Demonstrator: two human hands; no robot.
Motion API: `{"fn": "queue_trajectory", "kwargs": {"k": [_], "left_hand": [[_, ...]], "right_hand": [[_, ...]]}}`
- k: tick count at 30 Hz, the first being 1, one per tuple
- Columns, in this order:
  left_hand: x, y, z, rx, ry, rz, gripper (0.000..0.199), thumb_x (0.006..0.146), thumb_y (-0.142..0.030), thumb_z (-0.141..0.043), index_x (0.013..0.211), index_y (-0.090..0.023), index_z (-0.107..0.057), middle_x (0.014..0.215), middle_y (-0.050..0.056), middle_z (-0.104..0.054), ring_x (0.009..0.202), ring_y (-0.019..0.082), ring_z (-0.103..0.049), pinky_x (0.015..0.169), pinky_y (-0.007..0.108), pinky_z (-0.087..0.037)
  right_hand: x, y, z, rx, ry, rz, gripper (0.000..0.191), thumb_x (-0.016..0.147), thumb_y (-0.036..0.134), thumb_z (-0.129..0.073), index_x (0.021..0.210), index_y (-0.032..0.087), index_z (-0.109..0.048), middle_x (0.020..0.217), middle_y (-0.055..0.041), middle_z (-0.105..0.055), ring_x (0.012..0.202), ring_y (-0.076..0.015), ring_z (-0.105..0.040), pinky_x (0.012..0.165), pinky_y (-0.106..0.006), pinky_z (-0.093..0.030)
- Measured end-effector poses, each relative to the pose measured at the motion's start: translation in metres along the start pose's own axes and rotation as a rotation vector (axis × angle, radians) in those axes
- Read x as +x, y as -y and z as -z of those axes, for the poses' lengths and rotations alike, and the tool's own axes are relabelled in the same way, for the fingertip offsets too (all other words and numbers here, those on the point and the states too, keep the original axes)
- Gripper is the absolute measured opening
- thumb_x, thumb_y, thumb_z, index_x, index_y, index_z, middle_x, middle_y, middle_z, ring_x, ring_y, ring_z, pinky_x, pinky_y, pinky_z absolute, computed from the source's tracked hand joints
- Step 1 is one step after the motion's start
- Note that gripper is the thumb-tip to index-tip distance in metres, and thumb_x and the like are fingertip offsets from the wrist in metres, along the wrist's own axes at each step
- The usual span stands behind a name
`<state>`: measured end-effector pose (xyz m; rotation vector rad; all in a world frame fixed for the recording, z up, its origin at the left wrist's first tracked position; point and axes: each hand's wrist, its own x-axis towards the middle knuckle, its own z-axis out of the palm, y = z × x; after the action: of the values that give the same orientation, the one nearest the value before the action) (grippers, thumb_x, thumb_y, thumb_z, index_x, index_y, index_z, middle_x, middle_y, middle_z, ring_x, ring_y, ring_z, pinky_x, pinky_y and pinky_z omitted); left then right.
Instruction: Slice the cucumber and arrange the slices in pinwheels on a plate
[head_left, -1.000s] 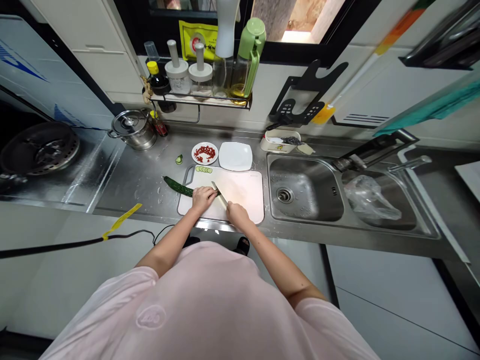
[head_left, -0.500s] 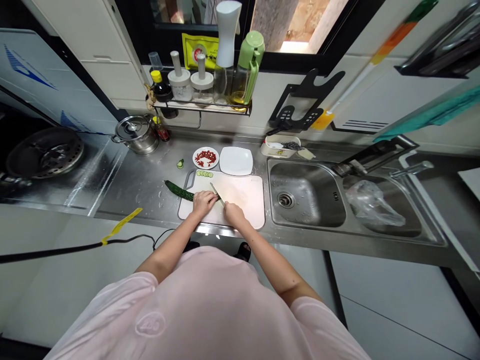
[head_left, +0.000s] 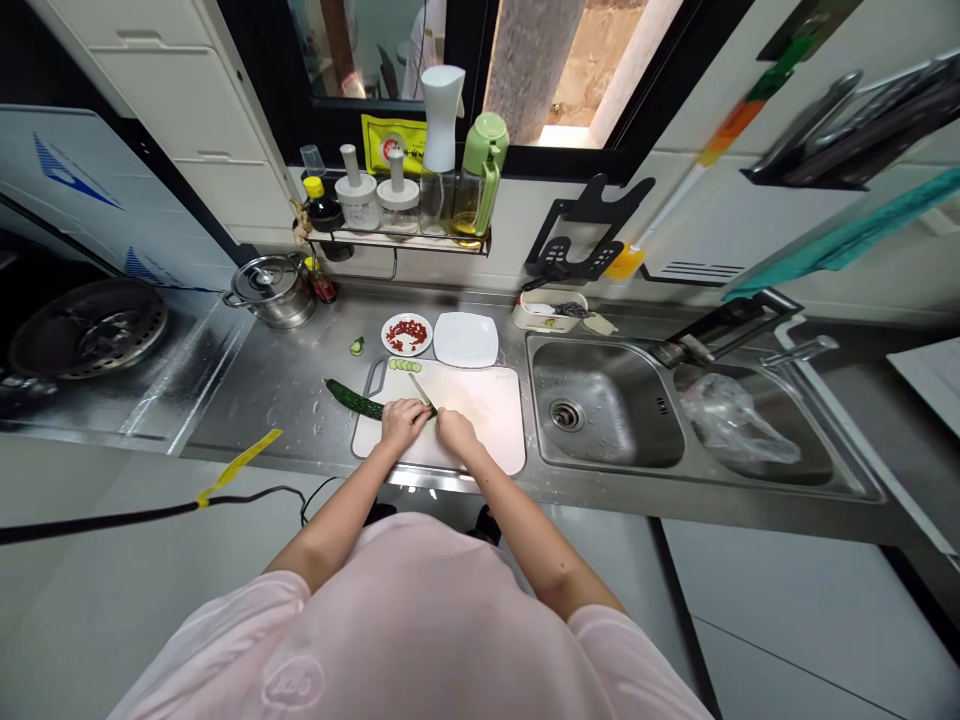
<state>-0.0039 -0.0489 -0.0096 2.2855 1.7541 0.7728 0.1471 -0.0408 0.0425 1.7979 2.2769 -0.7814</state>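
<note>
We stand over a stainless steel surface (head_left: 247,400), looking down at it. Toward its left end sits a round gas burner grate (head_left: 88,335), and nearer the back edge stands a lidded steel pot (head_left: 271,290). Above that edge, a wall shelf (head_left: 397,247) carries bottles and seasoning jars.

A cucumber (head_left: 352,400) lies near the front edge, its far tip resting on the bare steel and the rest reaching over the left edge of a white cutting board (head_left: 480,430). A small cucumber piece (head_left: 357,346) sits apart on the steel, back from the board. Our left hand (head_left: 405,422) is on the board, its fingers closed over the cucumber and pressing it down. A row of cucumber slices (head_left: 403,365) lies along the board's back edge.

Just beside that, our right hand (head_left: 456,432) has its fingers closed around a kitchen knife (head_left: 421,393), whose blade tilts away from us, right by our left fingers and at the cucumber.

Behind the board, near the back edge, a small plate of chopped red food (head_left: 406,334) sits beside a square white plate (head_left: 466,339). To the right is a double steel sink (head_left: 604,405), with a plastic bag (head_left: 735,425) in its right basin.
</note>
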Motion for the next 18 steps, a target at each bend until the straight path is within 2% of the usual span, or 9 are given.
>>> {"fn": "queue_trajectory", "kwargs": {"k": [6, 14, 18], "left_hand": [[0.001, -0.002, 0.003, 0.014, 0.008, 0.013, 0.023, 0.09, -0.039, -0.051, 0.088, -0.027, -0.07, 0.094, 0.002, -0.07, 0.091, 0.017, -0.059, 0.081, 0.033, -0.035], [0.0, -0.002, 0.003, 0.0, 0.015, 0.015, 0.022, 0.089, -0.038, -0.052, 0.091, -0.028, -0.071, 0.095, 0.002, -0.07, 0.09, 0.017, -0.059, 0.081, 0.034, -0.035], [0.001, -0.001, 0.001, -0.004, 0.021, 0.021, 0.022, 0.089, -0.039, -0.052, 0.091, -0.028, -0.071, 0.096, 0.003, -0.07, 0.091, 0.018, -0.059, 0.082, 0.034, -0.035]], "right_hand": [[-0.004, 0.0, -0.004, -0.019, -0.024, 0.0, 0.027, 0.092, 0.013, -0.034, 0.11, 0.015, -0.054, 0.101, -0.013, -0.067, 0.093, -0.0217, -0.064, 0.075, -0.029, -0.044], [-0.037, -0.018, -0.017, -0.063, 0.022, -0.03, 0.026, 0.093, 0.015, -0.033, 0.109, 0.014, -0.054, 0.098, -0.014, -0.066, 0.092, -0.0233, -0.064, 0.074, -0.03, -0.044], [-0.045, -0.022, -0.017, -0.064, 0.048, -0.05, 0.026, 0.093, 0.015, -0.033, 0.11, 0.014, -0.053, 0.1, -0.0149, -0.066, 0.094, -0.0229, -0.064, 0.075, -0.03, -0.044]]}}
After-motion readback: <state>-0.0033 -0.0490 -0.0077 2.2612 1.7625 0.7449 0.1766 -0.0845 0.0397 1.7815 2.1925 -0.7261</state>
